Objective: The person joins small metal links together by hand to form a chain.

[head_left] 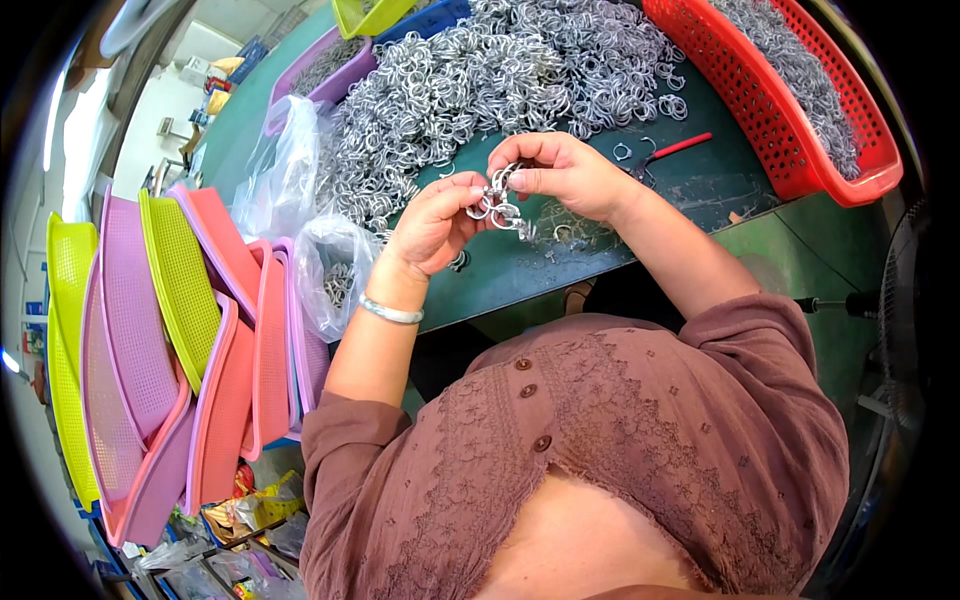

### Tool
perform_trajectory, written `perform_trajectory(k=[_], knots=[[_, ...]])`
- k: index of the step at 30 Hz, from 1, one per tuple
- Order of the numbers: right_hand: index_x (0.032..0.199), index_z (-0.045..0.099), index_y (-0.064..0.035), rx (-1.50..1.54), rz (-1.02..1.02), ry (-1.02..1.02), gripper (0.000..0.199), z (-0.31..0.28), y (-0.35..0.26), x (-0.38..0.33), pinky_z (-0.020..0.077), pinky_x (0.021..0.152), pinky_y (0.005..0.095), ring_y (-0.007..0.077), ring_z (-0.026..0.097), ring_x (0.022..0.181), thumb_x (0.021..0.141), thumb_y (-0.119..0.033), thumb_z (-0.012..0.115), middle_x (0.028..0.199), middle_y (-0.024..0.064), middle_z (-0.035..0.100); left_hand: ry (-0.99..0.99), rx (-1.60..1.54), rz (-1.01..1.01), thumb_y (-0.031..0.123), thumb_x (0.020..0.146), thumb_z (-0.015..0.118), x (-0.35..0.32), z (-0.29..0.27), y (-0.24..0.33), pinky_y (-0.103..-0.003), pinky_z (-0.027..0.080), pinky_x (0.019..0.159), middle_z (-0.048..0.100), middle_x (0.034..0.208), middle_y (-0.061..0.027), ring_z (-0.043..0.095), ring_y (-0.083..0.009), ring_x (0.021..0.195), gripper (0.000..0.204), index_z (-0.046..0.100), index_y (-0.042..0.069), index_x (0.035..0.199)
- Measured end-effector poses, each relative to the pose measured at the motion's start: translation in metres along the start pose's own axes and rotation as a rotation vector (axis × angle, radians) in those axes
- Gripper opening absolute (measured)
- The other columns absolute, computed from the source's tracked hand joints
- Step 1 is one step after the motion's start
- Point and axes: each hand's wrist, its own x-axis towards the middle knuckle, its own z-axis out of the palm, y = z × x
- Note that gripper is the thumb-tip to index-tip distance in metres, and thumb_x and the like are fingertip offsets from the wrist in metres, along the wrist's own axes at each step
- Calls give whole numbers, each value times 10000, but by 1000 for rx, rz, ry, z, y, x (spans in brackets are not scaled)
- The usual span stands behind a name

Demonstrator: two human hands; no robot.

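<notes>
A dark green worktable [690,185] fills the upper view. Stacked pink, purple and yellow trays [170,340] lean at the left. A red basket [800,120] sits at right. Bright daylight enters at upper left.

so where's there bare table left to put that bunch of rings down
Bare green table lies right of the right hand, between the red-handled pliers and the near edge, bordered by the red basket. A narrower strip runs below the left hand. Behind the hands, the ring pile crowds everything.
</notes>
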Motion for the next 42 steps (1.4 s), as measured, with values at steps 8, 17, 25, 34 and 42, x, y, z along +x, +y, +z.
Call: perform_trajectory(k=[8,17,25,34,42], knots=[[989,555,-17,59,147,-12,195,-7,2,1,423,735,235,91,525,808,805,-83,562,886,19,574,94,-45,15,109,833,480,1,8,-6,-301,479,703,583,778,-57,572,-146,705,111,547,21,833],[946,551,5,-496,-47,20,182,-7,-4,2,438,685,242,90,526,732,784,-74,576,813,19,585,339,77,21,134,829,502,2,8,-9,-253,449,563,546,672,-20,525,-119,584,147,529,58,706],[1005,527,9,-150,56,-11,201,-9,-7,4,447,643,224,79,519,756,814,-56,535,869,22,560,285,-56,23,147,852,470,1,2,-6,-279,467,609,560,720,-31,544,-129,633,129,530,52,788],[871,561,9,-251,145,90,89,-3,-11,5,434,602,209,77,507,650,809,-45,528,766,8,560,199,-166,-8,168,868,436,-2,-6,-13,-314,468,640,568,770,-50,547,-153,669,168,540,37,858],[852,554,-8,-131,78,185,72,6,-8,4,414,578,196,64,480,617,810,-59,524,737,-6,543,290,-42,-9,224,885,407,-3,6,-11,-311,463,677,581,844,-69,556,-160,721,253,528,25,983]])
